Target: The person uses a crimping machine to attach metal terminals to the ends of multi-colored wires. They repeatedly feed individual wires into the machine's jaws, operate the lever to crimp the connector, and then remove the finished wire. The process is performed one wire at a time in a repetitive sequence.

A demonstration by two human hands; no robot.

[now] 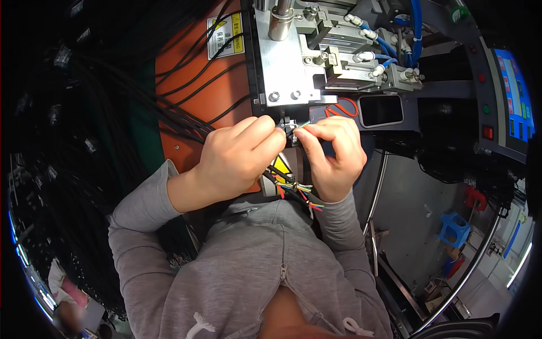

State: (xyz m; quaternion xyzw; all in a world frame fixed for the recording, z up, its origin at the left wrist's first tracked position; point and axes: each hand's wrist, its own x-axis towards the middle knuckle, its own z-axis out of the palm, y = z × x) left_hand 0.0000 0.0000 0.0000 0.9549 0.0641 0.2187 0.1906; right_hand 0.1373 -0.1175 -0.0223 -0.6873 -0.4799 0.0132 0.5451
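Note:
My left hand (240, 155) is closed, its fingertips at the small metal fixture (290, 123) on the front of the machine. A dark strip between those fingertips looks like the end of a black cable; most of it is hidden by the hand. From the other side, my right hand (336, 152) pinches thin coloured wires (304, 125) between thumb and forefinger, right at the fixture. Below the hands, more black cables (276, 175) end in fanned-out red, yellow, green and white wires (302, 189), close to my grey jacket.
A press with a metal plate (276, 62), cylinders and blue air hoses (416, 34) stands ahead. Black cables drape across the orange surface (186, 73) at left. At right are a phone (381, 110), a red cord (344, 106), a control screen (514, 93) and a blue stool (453, 229).

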